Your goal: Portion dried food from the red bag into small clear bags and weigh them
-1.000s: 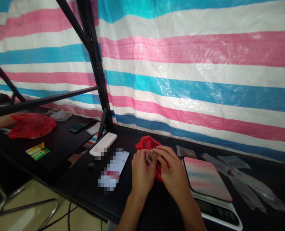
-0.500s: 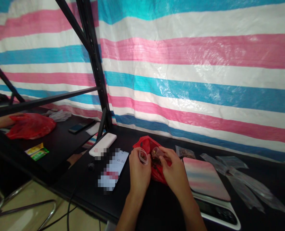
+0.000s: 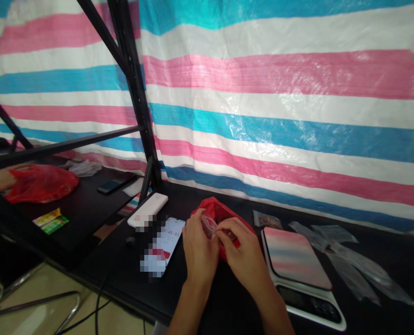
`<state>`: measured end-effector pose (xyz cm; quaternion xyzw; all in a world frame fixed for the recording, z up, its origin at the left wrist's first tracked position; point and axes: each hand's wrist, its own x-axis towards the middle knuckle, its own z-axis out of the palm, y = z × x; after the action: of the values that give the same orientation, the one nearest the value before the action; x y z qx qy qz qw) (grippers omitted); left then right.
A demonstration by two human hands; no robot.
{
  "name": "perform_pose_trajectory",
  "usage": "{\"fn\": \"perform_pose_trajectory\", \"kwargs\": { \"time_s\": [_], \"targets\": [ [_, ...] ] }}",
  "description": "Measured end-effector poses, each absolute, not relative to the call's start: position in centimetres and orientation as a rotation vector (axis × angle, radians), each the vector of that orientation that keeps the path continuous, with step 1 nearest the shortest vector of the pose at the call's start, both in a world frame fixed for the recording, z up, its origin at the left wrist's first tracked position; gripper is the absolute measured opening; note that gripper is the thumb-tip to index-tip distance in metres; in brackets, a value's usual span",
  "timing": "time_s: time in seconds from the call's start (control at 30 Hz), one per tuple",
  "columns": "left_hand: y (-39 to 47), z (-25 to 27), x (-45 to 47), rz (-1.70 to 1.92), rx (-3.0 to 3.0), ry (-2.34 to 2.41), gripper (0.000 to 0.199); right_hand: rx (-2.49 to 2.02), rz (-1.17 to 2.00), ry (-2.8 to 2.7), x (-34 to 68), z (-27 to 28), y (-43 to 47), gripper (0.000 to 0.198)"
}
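Observation:
My left hand [image 3: 200, 249] is closed around a small clear plastic bag [image 3: 207, 224], its round mouth facing up. My right hand [image 3: 240, 246] is closed in a pinch, fingertips right at the rim of that bag; whatever they grip is mostly hidden by the fingers. Behind and beneath both hands lies an open red plastic bag [image 3: 212, 204] with dark brown bits inside, partly covered by my hands. To the right of my right hand sits a white kitchen scale [image 3: 297, 258] with a pinkish top plate.
A lit phone [image 3: 170, 237] and a white power bank [image 3: 149, 209] lie to the left. Beyond the scale are a filled clear packet [image 3: 267, 219] and several flat clear bags [image 3: 360, 265]. On the neighbouring table, another person's hand [image 3: 4, 177] touches a red bag [image 3: 46, 184].
My right hand has moved left to the mouth of the clear bag. The small clear cup seen in its fingers earlier no longer shows plainly. My left hand keeps its grip.

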<state>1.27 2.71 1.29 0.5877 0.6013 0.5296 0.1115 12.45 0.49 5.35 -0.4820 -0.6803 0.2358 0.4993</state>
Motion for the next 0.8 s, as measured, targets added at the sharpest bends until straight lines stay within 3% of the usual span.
{"fn": "perform_pose_trajectory", "kwargs": {
  "time_s": [0.2, 0.27, 0.47, 0.8],
  "targets": [
    [2.2, 1.6, 2.3, 1.456, 1.866, 1.707, 0.021, -1.177, 0.578, -1.427, 13.5, 4.8, 0.8, 0.011],
    [1.8, 1.7, 2.8, 1.502, 1.952, 1.589, 0.023, -1.150, 0.599, -1.297, 13.9, 4.9, 0.8, 0.015],
    [0.9, 2.1, 4.0, 1.490, 2.081, 1.182, 0.055, -1.185, 0.425, -0.976, 18.6, 6.3, 0.0, 0.040],
    [1.4, 2.0, 4.5, 1.461, 2.045, 1.190, 0.031, -1.838, 0.231, -1.157, 28.2, 2.8, -0.7, 0.041]
  ]
}}
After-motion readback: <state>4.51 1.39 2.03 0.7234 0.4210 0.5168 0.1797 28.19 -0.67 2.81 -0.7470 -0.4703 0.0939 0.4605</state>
